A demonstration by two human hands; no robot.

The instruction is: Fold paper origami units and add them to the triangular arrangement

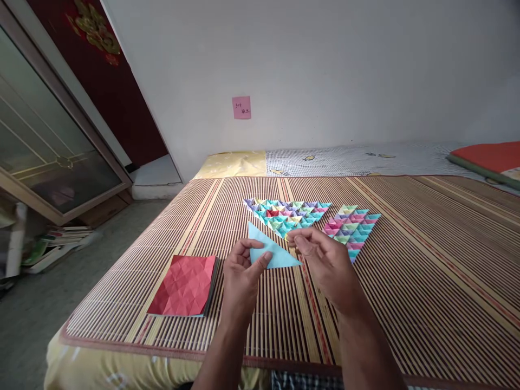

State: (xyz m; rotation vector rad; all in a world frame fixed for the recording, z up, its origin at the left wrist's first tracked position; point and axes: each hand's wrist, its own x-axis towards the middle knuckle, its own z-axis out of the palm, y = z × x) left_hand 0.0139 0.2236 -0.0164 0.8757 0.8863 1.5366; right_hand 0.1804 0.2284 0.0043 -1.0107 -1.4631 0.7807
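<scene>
A light blue sheet of paper (270, 253), folded into a triangle, is pinched between the thumb and fingers of my left hand (241, 271). Its long point reaches toward the right. Just above that point, my right hand (325, 262) has its fingers curled and its thumb drawn in against them. Whether anything sits between those fingertips is hidden. Beyond my hands lies a triangular panel of small folded paper pieces (288, 214) in several colours. A second, slanted panel of folded paper (353, 230) lies behind my right hand, which partly covers it.
A stack of square paper with a creased red sheet (184, 287) on top rests left of my hands. Everything lies on a striped bamboo mat (406, 303) over a bed. A pink note (241, 108) is on the wall; a folded red cloth (493, 160) lies far right.
</scene>
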